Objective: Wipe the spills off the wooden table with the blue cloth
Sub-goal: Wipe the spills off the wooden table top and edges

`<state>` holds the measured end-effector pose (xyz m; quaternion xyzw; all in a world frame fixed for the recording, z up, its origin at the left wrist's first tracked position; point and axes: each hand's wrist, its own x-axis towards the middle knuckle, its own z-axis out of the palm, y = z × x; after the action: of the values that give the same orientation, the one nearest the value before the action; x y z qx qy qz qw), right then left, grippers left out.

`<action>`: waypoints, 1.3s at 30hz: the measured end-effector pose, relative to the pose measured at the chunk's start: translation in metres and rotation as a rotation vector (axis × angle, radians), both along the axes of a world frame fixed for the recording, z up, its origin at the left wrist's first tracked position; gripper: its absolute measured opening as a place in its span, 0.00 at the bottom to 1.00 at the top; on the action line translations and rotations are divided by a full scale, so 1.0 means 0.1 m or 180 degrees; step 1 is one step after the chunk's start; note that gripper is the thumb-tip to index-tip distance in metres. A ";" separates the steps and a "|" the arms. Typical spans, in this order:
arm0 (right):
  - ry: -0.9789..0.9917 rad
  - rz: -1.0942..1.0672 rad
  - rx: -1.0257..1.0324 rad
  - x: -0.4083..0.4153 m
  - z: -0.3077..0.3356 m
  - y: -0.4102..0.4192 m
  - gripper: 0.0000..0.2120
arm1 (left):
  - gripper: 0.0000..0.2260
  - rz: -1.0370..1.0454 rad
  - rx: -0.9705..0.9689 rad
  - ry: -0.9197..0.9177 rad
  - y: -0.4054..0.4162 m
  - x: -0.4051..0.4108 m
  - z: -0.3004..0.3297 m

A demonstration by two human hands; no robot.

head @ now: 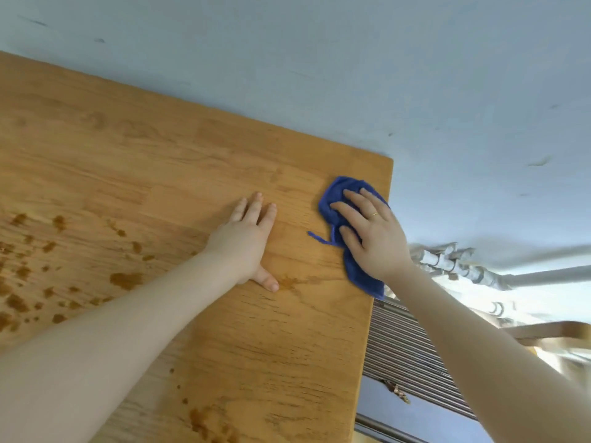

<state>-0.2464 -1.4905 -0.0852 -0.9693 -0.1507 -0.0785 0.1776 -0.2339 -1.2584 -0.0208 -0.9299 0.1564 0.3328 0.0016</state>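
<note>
Nothing here carries a label or any readable writing. Nearest, at about 7 o'clock, brown spills streak the wooden table close to its near edge, and a wider scatter of brown drops lies out at 9 o'clock. Further in, the left hand lies flat on the wood, fingers straight and a little spread, thumb out to the side, holding nothing; a faint brown smear sits just beside the thumb tip. At 3 o'clock from that hand, near the table's right edge, the right hand presses down on the blue cloth with its fingers extended over it, a gold ring on one finger. The cloth is bunched under the palm, sticking out past the fingertips towards 11 o'clock and trailing back below the wrist to the table's edge. Beyond, a pale blue wall and, at 4 o'clock, grey pipes.
</note>
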 end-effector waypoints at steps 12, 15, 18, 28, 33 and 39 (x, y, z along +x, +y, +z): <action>0.0150 -0.0083 -0.0437 -0.24 0.09 0.17 0.21 | 0.60 0.0061 0.0021 -0.0099 0.01 -0.04 -0.01; 0.0177 0.0237 -0.0460 -0.76 0.10 0.34 0.19 | 0.60 0.0053 0.0097 -0.0130 -0.02 -0.03 0.01; 0.0281 0.0508 -0.0495 -0.79 0.11 0.30 0.19 | 0.59 0.0093 0.0068 -0.0224 -0.01 -0.06 0.02; 0.0450 -0.0247 -0.0685 -0.55 0.12 0.52 0.23 | 0.48 0.0007 -0.0149 -0.0252 0.22 -0.40 0.27; 0.0441 0.0588 -0.0682 -1.16 0.18 0.63 0.21 | 0.52 -0.0143 0.0064 -0.0128 0.43 -0.71 0.24; 0.0623 0.0311 -0.0668 -0.51 0.16 0.46 0.27 | 0.60 0.0277 0.0275 -0.0492 0.52 -0.90 0.02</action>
<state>-0.2974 -1.4450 -0.0695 -0.9771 -0.1870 0.0413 0.0927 -0.3242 -1.2066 -0.0189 -0.9578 0.1007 0.2662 0.0393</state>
